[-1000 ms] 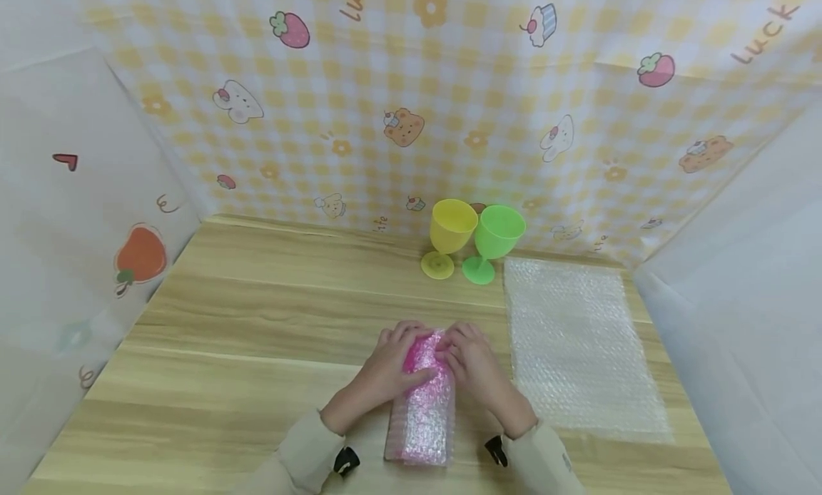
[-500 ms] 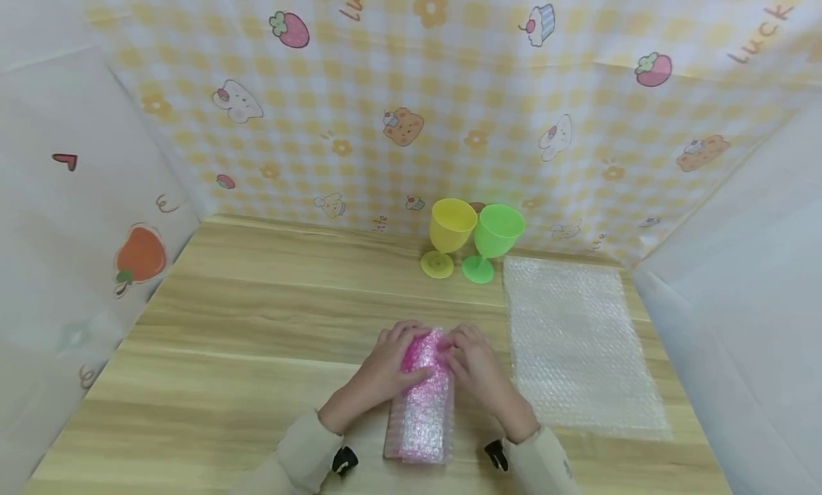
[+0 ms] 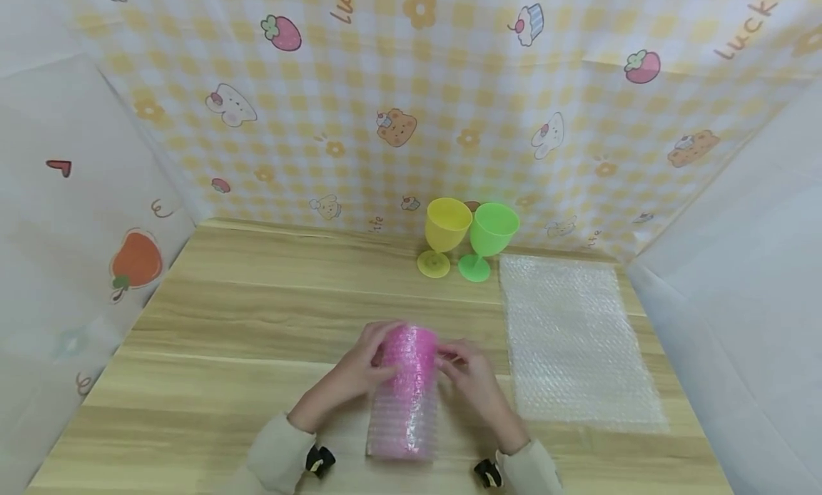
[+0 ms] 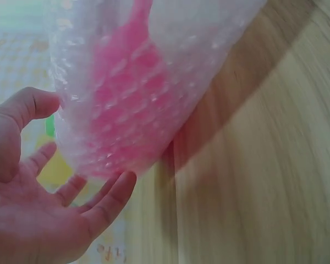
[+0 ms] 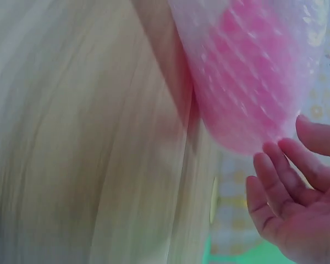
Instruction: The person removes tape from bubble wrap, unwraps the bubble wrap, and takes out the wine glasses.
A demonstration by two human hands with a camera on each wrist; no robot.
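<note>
While the left hand (image 3: 356,363) is cupping, its grip half-curled, the pink stemmed goblet (image 3: 414,352) in clear bubble wrap (image 3: 404,424) on the table (image 3: 257,288), the right hand (image 3: 474,379) is touching it with relaxed fingers, apparent wrapping now calling for snug rolling.

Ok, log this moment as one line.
left hand: on wrapped pink goblet; right hand: at its right side; yellow goblet, green goblet: upright; bubble wrap sheet: flat

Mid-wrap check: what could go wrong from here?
No tape shows on the bubble wrap around the pink goblet, so it might unroll if the left hand lets go. Wrapped round, that goblet could also roll. The yellow goblet and green goblet stand close together; a bump might topple both.
</note>
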